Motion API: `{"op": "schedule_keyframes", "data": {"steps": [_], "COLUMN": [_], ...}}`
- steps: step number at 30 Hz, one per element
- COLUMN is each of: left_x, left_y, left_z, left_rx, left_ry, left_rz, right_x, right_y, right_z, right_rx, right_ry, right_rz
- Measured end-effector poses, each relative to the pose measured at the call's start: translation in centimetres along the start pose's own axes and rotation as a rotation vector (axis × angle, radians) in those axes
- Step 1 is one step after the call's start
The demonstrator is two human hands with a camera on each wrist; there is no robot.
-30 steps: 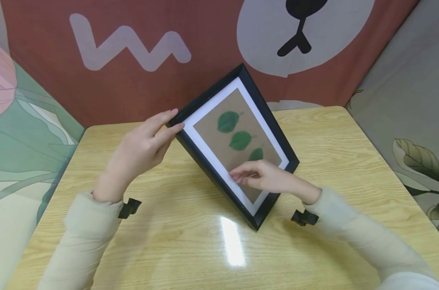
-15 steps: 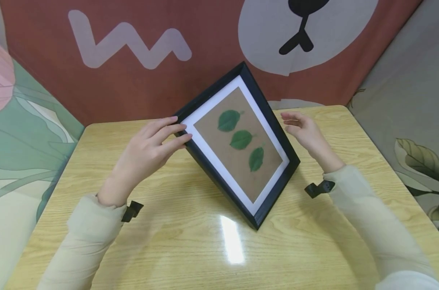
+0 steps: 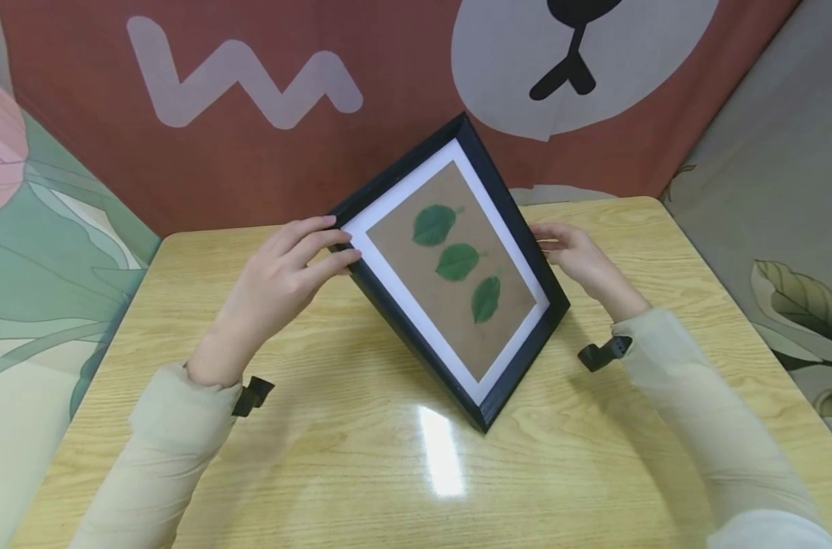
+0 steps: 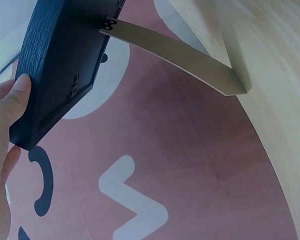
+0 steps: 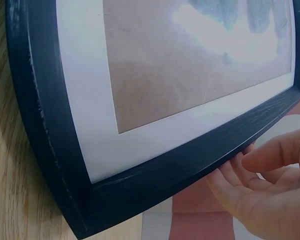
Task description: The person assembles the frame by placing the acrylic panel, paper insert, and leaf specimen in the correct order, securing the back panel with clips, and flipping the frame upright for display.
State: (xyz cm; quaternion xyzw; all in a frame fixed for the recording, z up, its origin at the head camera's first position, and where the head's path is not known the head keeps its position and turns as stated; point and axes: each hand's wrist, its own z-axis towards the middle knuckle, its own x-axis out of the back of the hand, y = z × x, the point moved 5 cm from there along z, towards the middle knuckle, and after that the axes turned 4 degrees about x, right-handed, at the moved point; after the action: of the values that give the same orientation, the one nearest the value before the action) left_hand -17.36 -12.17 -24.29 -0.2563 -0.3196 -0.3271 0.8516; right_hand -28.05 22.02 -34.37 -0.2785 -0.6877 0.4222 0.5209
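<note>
A black picture frame (image 3: pixel 522 361) with a white mat and brown backing stands tilted on one corner. Three green leaves (image 3: pixel 457 262) run diagonally across it. My left hand (image 3: pixel 271 282) grips the frame's left corner, fingers over the front; in the left wrist view the thumb (image 4: pixel 21 89) presses the frame's side. Behind the frame, a brown stand leg (image 4: pixel 175 56) slants from its back to the tabletop. My right hand (image 3: pixel 583 263) is at the right edge, fingertips hidden behind the frame. In the right wrist view, its thumb (image 5: pixel 270 155) lies beside the edge, off the front.
The frame rests on a light wooden table (image 3: pixel 319 473). Close behind rises a red backdrop cloth (image 3: pixel 251 168) with white shapes. Patterned cloths hang at both sides. Each sleeve (image 3: pixel 704 419) carries a small black wrist camera (image 3: pixel 602 353).
My right hand has moved off the front of the frame, up and right, then its fingers slipped behind the right edge. My left thumb-side fingers settled on the left corner. The frame barely shifted.
</note>
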Motion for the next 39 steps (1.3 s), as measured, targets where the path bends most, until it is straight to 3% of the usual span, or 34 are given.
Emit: {"op": "schedule_keyframes", "data": {"steps": [19,25,31,36,39], "left_x": [-0.6,-0.6,-0.5,-0.4,-0.4], "left_y": [-3.1,-4.4,-3.9,-3.3,-3.2], "left_z": [-0.6,-1.5,-2.0,-2.1,-2.4], "left_rx": [0.037,0.140,0.247,0.436,0.598], "left_ry": [-0.043,-0.055,-0.001,0.087,0.076], "left_rz": [0.007,-0.038,-0.085,-0.194,-0.305], "right_x": [-0.6,-1.1,-1.0,-0.8,-1.1], "right_y": [0.2,0.2,0.5,0.4,0.2], "right_z": [-2.4,-2.8,-2.2,-1.5,-1.1], "right_rx": [0.070,0.065,0.060,0.031,0.003], "right_ry": [-0.037,-0.085,-0.060,-0.033,-0.030], "right_rz": [0.064,0.132,0.140,0.098,0.086]}}
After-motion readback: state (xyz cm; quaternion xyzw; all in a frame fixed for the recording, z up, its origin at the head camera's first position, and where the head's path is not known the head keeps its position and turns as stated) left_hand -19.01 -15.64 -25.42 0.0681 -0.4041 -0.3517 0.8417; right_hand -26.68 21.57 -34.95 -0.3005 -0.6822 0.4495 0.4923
